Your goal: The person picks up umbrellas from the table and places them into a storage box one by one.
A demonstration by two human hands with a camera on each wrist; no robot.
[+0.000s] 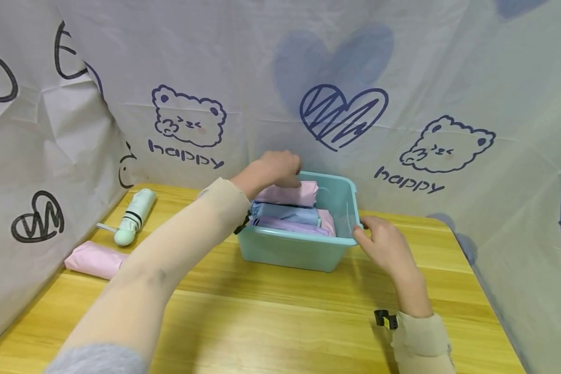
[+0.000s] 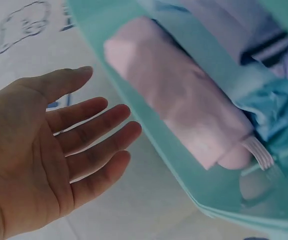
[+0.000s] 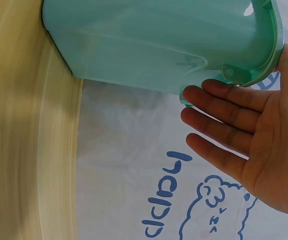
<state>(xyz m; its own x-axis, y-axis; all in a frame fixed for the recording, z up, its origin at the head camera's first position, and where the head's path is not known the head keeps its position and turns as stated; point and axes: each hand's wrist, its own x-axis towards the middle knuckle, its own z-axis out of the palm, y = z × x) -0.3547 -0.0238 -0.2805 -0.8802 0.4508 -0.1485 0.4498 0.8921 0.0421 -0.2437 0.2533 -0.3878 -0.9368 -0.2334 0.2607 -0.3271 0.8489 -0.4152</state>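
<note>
A teal plastic bin (image 1: 290,253) stands on the table with several folded umbrellas inside. At its far side lies a pink umbrella (image 2: 178,95), beside a light blue umbrella (image 1: 287,213) and a purple umbrella (image 1: 285,225). Another pink item (image 1: 326,222) shows at the right end of these. My left hand (image 1: 278,167) is over the bin's far left edge; in the left wrist view its fingers are spread, apart from the pink umbrella. At the near right corner, my right hand (image 1: 387,243) pinches the bin's rim, thumb over the top and fingers outside below.
Left of the bin, a mint green folded umbrella (image 1: 137,210) and a pink folded umbrella (image 1: 95,259) lie on the wooden table (image 1: 262,322). The left forearm partly covers the pink one. White printed cloth (image 1: 262,62) hangs behind and at both sides.
</note>
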